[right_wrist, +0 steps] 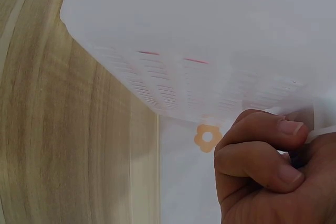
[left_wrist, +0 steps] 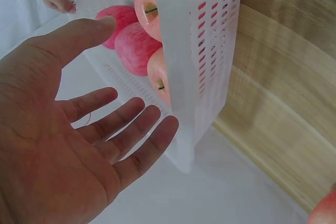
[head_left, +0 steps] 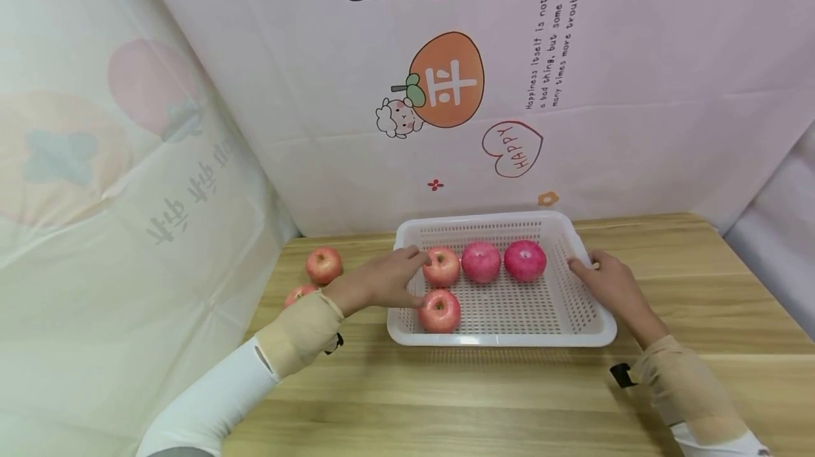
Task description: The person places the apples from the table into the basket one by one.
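Evidently gripping the right end of the white basket (head_left: 503,339) with the right hand (head_left: 610,284), fingers curled in round the rim and thumb over its inner side. Probably held there to steady the basket on the wooden table (head_left: 407,407) against any push from the opposite end. Holding nothing in the left hand (head_left: 387,280), to judge by the left wrist view: wide open, palm bare, fingers spread and thumb well apart from them, above the basket's left rim. Near the two leftmost apples, though impossible to tell from above whether touching either.

Inside the basket, four apples in all. Along the far side, close together in a row from left to right: the far-left apple (head_left: 442,267), pale red; then the pink apple (head_left: 481,262); then the deep pink apple (head_left: 525,260). Just in front of the row's left end, the near-left apple (head_left: 442,313), also pale red. Perhaps set close to the back and left so as to leave room at the front right. Outside, on the table left of the basket, two more: a farther apple (head_left: 324,264) in plain sight and a nearer apple (head_left: 298,294) partly hidden behind the left sleeve (head_left: 296,338).
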Available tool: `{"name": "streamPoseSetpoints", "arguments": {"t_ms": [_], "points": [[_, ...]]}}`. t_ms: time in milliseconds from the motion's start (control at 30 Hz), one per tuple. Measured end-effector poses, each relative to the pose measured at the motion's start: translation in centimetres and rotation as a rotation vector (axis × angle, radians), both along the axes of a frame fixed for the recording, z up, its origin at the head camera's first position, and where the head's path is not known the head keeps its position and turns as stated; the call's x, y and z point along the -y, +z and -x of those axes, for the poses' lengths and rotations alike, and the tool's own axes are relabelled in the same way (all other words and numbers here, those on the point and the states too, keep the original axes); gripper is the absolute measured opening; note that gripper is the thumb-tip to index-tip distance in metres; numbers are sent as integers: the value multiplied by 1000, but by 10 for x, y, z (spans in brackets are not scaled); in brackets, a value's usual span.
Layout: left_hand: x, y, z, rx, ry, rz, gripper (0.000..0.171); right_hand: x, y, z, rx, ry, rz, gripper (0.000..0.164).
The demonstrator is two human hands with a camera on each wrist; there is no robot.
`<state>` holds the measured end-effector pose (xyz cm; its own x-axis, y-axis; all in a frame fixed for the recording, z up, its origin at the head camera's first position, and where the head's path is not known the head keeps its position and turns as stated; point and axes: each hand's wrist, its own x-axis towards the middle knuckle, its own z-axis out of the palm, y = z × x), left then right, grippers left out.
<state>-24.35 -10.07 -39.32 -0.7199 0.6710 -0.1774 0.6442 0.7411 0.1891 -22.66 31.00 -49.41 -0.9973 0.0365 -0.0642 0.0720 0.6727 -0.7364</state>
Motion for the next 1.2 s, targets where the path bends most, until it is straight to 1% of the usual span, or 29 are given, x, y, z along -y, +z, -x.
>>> {"name": "streamPoseSetpoints", "arguments": {"t_ms": [133, 267, 433, 600, 800, 933, 1100, 1200], "points": [[5, 1, 0, 4, 25, -6, 74, 0, 0, 1, 9, 1, -5, 65], [10, 2, -1, 20, 56, -23, 70, 0, 0, 1, 10, 4, -6, 66], [18, 0, -1, 27, 78, -51, 66, -1, -2, 2, 1, 5, -9, 65], [27, -3, -1, 13, 108, -61, 66, -2, -4, 3, 1, 5, -10, 64], [38, -3, -3, -6, 146, -74, 67, -3, -4, 4, -5, 3, -15, 64], [46, -5, -4, -28, 159, -92, 64, -3, -3, 3, -7, 1, -17, 63], [58, -11, -4, -55, 161, -150, 61, -3, -3, 2, -10, 1, -20, 63], [66, -14, -4, -63, 185, -179, 62, -3, -3, 2, -15, 1, -22, 62]]}}
